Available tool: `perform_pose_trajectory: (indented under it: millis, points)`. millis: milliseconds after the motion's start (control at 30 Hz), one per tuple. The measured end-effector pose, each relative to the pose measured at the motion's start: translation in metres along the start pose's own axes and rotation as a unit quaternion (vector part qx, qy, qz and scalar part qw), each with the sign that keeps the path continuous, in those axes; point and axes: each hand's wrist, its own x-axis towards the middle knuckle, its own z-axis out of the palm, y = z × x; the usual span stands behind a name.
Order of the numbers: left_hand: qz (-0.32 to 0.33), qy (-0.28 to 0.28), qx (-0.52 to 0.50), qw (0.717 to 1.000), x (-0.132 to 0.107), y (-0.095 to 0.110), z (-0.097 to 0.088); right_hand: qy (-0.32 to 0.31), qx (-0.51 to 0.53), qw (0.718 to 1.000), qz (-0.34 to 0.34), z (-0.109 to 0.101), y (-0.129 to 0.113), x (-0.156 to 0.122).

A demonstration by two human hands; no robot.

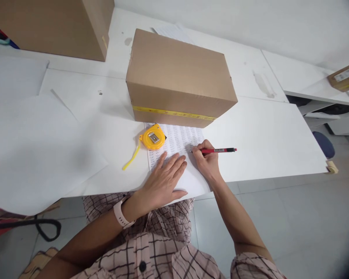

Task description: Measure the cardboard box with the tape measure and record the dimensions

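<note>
My right hand (207,161) is closed round a red and black pen (221,150), its tip down at a sheet of paper (178,139) covered with columns of handwriting. Flat on the lower part of that sheet lies my left hand (165,178), fingers stretched out and holding nothing. A yellow tape measure (153,137) with a yellow wrist strap rests on the sheet's left side, just above my left fingertips. Behind it stands a closed cardboard box (180,73) with yellow tape along its front, covering the top edge of the paper.
A larger cardboard box (52,29) stands at the back left of the white table (267,135). Large white sheets (26,135) spread over the left end. More papers (174,32) lie behind the middle box. Another small box (346,75) sits at the far right.
</note>
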Motion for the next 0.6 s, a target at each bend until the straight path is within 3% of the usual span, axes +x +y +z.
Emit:
perform_pose_trajectory:
  millis: [600]
  points:
    - [0.002, 0.014, -0.009, 1.0, -0.0009, -0.0009, 0.0032, 0.007, -0.009, 1.0, -0.009, -0.0001, 0.0017, 0.0015]
